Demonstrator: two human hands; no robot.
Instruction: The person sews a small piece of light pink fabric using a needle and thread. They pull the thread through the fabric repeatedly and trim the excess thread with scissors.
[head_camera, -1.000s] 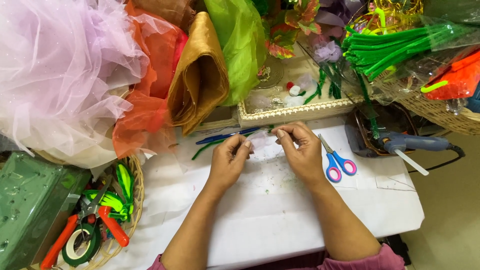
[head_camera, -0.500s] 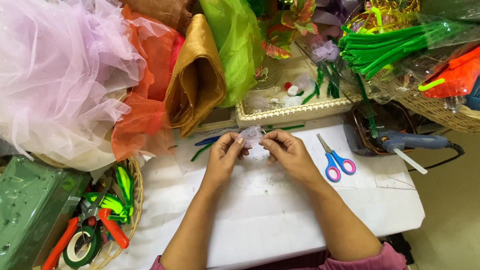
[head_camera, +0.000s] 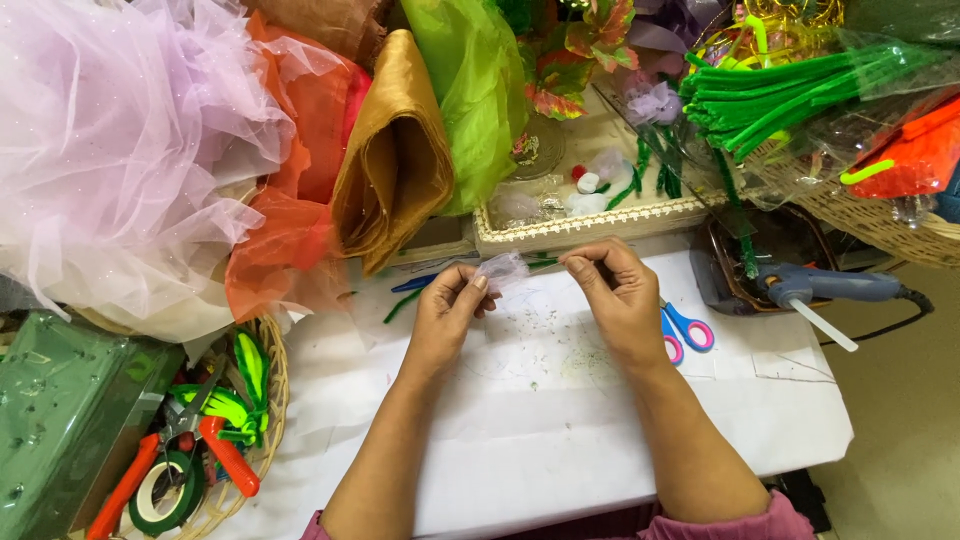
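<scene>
My left hand (head_camera: 450, 310) pinches a small piece of pale lilac sheer fabric (head_camera: 503, 269) above the white table sheet (head_camera: 560, 420). My right hand (head_camera: 618, 296) hovers just right of it with the fingers curled and the fingertips pinched together; whether it holds part of the fabric or a thin thread I cannot tell. A green pipe cleaner (head_camera: 402, 305) and a blue one (head_camera: 412, 285) lie on the sheet just beyond my left hand. Scissors with blue and pink handles (head_camera: 687, 330) lie under the outer edge of my right hand.
Lilac tulle (head_camera: 110, 140), orange net, gold cloth (head_camera: 395, 160) and green organza (head_camera: 470, 90) pile up at the back left. A shallow tray (head_camera: 580, 218) sits behind. A glue gun (head_camera: 820, 288) lies right, green pipe cleaners (head_camera: 790, 85) above it. A basket with pliers and floral tape (head_camera: 165, 495) stands left.
My hands have lifted slightly and the lilac fabric piece has been bunched between the fingers. My right hand has drawn a little away to the right of the fabric.
</scene>
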